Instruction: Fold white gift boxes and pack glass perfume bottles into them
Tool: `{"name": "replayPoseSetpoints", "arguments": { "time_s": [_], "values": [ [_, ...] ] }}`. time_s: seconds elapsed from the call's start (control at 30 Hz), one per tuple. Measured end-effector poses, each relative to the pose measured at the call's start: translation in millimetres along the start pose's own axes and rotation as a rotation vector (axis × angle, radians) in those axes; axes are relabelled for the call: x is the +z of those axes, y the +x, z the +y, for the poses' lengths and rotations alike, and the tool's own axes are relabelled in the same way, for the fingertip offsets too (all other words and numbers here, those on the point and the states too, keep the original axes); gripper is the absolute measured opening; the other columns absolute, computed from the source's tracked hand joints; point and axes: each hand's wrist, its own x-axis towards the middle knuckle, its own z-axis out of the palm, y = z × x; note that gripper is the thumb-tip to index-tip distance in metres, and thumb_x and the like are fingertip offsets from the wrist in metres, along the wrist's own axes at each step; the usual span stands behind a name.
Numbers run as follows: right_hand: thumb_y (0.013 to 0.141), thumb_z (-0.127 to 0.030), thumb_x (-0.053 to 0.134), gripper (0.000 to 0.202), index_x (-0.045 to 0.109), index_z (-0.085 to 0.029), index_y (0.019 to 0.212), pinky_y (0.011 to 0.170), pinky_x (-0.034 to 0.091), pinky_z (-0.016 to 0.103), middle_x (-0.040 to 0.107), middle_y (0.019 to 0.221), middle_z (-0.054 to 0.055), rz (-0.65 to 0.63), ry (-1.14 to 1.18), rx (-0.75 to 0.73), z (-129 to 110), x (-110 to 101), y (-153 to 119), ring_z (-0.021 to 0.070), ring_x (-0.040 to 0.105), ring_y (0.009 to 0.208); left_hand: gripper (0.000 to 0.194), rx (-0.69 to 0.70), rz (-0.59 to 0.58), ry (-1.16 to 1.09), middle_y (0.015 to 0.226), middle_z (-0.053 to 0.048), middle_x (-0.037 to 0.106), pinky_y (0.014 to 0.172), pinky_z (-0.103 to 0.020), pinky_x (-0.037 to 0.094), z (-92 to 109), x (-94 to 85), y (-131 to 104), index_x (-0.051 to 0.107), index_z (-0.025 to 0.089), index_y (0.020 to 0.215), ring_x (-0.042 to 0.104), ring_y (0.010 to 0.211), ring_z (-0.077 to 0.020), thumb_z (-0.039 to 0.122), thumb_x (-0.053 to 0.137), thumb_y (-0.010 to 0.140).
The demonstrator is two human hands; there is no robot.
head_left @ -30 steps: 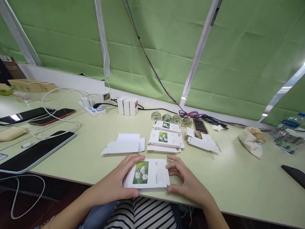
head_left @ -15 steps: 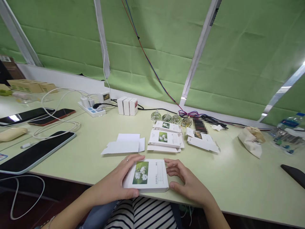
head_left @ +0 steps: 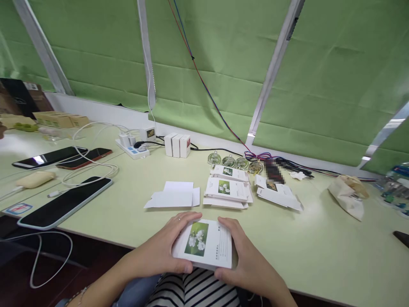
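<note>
A white box with a picture of white flowers (head_left: pixel 204 244) is gripped at the table's front edge, tilted a little, printed face up. My left hand (head_left: pixel 166 244) holds its left side, thumb at the near edge and fingers at the far edge. My right hand (head_left: pixel 241 256) grips the right side in the same way. Beyond the box lie a stack of flattened flower cartons (head_left: pixel 227 189), a blank white carton (head_left: pixel 174 196) to its left and another unfolded carton (head_left: pixel 277 194) to its right.
Round glass bottles (head_left: pixel 228 161) stand behind the stack, three small white boxes (head_left: pixel 180 146) left of them. Phones (head_left: pixel 67 202), white cables and a power strip (head_left: pixel 132 147) lie left. A cloth pouch (head_left: pixel 348 194) is right, near plastic bottles (head_left: pixel 396 187).
My right hand has closed onto the right side of the box, which it was only beside before. The box has tilted and come slightly nearer. The view has turned a little left.
</note>
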Motion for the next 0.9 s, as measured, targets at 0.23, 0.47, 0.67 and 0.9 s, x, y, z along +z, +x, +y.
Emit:
{"name": "replayPoseSetpoints", "arguments": {
  "time_s": [0.23,0.47,0.67,0.9],
  "values": [
    [0.067,-0.045,0.064,0.075,0.033,-0.027,0.133,0.089,0.046,0.04,0.044,0.134,0.01,0.3,-0.195,0.183,9,-76,-52,0.0323,0.05,0.114,0.029,0.037,0.386,0.003,0.129,-0.006,0.052,0.104,-0.039,0.038,-8,-3.4,-4,0.05,0.027,0.117,0.04,0.127,-0.0237,0.038,0.043,0.091],
    [0.067,-0.052,0.058,0.066,0.044,-0.023,0.125,0.087,0.048,0.037,0.053,0.127,0.011,0.457,-0.378,0.334,87,-119,-106,0.0323,0.053,0.113,0.033,-0.09,0.536,0.523,0.127,-0.01,0.053,0.103,-0.051,0.031,-32,-17.7,2,0.052,0.022,0.115,0.036,0.128,-0.0299,0.036,0.044,0.086],
    [0.069,-0.054,0.056,0.065,0.047,-0.025,0.126,0.1,0.038,0.053,0.049,0.133,0.011,0.545,-0.552,0.322,82,-113,-92,0.037,0.042,0.124,0.05,-0.416,0.429,0.524,0.137,-0.016,0.042,0.1,-0.051,0.033,-37,-19.2,8,0.049,0.018,0.118,0.037,0.128,-0.0336,0.053,0.039,0.085],
    [0.088,-0.045,0.044,0.04,0.048,-0.027,0.123,0.107,0.033,0.048,0.047,0.135,0.008,0.27,-0.47,0.099,17,-62,-35,0.0279,0.039,0.128,0.035,-0.415,0.346,0.568,0.096,-0.01,0.059,0.081,-0.044,0.043,-12,-27.4,4,0.049,0.02,0.077,0.055,0.094,-0.0294,0.054,0.045,0.082]
  ]
}}
